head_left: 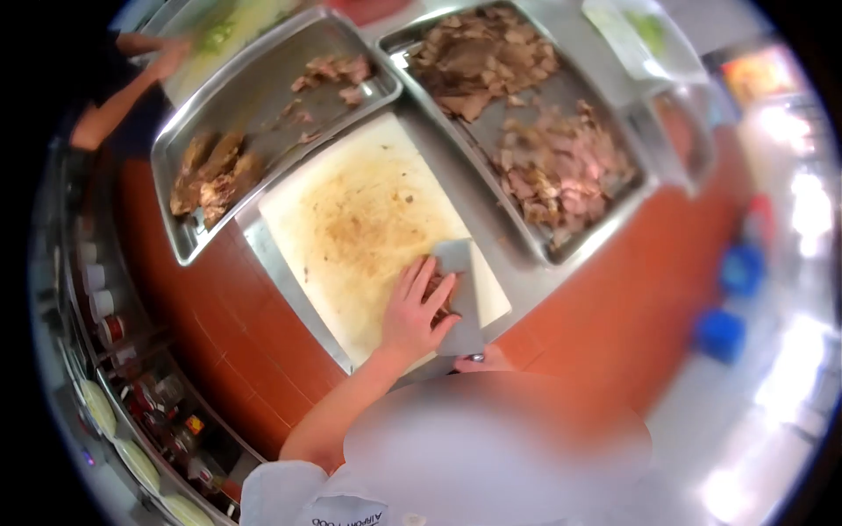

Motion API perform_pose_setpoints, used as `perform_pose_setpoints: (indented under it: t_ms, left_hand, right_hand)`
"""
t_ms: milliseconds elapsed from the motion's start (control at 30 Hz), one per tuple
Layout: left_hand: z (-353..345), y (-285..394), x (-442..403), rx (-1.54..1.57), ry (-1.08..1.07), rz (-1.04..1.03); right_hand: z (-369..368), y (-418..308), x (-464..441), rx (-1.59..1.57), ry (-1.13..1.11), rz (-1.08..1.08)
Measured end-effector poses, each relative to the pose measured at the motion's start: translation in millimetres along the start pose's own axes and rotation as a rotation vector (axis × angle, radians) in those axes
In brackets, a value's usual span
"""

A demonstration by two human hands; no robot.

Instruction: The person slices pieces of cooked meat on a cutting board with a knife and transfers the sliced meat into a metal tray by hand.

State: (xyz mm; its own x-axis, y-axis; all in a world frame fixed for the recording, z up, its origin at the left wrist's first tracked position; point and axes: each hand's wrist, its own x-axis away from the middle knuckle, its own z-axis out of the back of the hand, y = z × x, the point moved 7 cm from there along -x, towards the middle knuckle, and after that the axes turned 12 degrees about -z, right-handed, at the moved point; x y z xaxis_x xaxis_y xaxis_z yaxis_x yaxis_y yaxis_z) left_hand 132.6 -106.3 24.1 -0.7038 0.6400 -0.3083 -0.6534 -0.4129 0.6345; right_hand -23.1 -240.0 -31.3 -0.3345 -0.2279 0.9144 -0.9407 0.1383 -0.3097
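Note:
My left hand (416, 309) lies over a piece of brown cooked meat (445, 296), fingers spread and pressed around it near the right edge of the white cutting board (338, 254). Right beside the meat is the broad grey blade of a cleaver (465, 302), its flat side facing up toward me. At the board's near edge, my right hand (485, 359) is closed on the cleaver's handle and partly hidden by my white-clothed torso. Brown stains and small meat scraps mark the board's middle.
A metal tray (254, 96) at the upper left holds large meat chunks (215, 175) and scraps. The right tray (517, 232) holds piles of cut meat (566, 167). Another person's hands (167, 57) are near chopped greens (219, 35). A shelf with containers (101, 304) stands left.

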Motion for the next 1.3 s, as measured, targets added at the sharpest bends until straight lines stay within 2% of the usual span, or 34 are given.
perform_pose_setpoints:
  t_ms: [100,133,233,433,533,600,667,767,867,1000,1033,1167,1300]
  left_hand:
    - [-5.9,-0.7,11.4,0.036,0.182,0.123]
    - [-5.3,-1.4,11.8,0.024,0.221,0.157]
    - [-0.3,0.9,-0.2,-0.002,0.307,0.242]
    - [9.1,49.6,-128.2,0.081,0.404,-0.034]
    - [-12.3,71.9,-208.1,0.177,0.436,-0.158]
    - [-44.8,60.4,-253.4,0.227,0.391,-0.089]
    - [-70.0,26.5,-274.2,0.411,0.375,0.064]
    - [-59.0,6.4,-267.3,0.329,0.302,0.126]
    - [-66.9,-3.1,-263.8,0.247,0.119,0.163]
    - [-95.4,27.9,-282.4,0.039,0.033,-0.158]
    - [-116.5,28.2,-284.3,-0.015,-0.067,-0.214]
    - [-140.2,34.2,-303.5,-0.035,-0.255,-0.289]
    - [-131.5,34.4,-301.3,-0.089,-0.266,-0.302]
  right_hand:
    - [-26.2,3.2,-14.8,0.038,-0.034,0.15]
    - [-31.8,-3.8,-13.1,0.12,-0.038,0.13]
    - [-33.6,-32.2,7.3,0.068,-0.068,0.11]
    - [27.3,-102.4,56.9,-0.009,0.073,0.283]
    - [74.4,-126.2,99.4,-0.152,0.291,0.301]
    - [98.0,-121.3,118.0,-0.271,0.45,0.317]
    - [121.8,-110.2,130.3,-0.394,0.564,0.322]
    - [142.1,-68.9,137.0,-0.564,0.63,0.31]
    - [153.5,-38.3,131.0,-0.645,0.65,0.325]
    - [154.0,-32.5,128.3,-0.732,0.662,0.341]
    - [152.7,-33.8,129.4,-0.756,0.659,0.346]
    - [150.5,-38.8,140.4,-0.723,0.684,0.364]
    - [150.2,-38.9,148.6,-0.696,0.698,0.383]
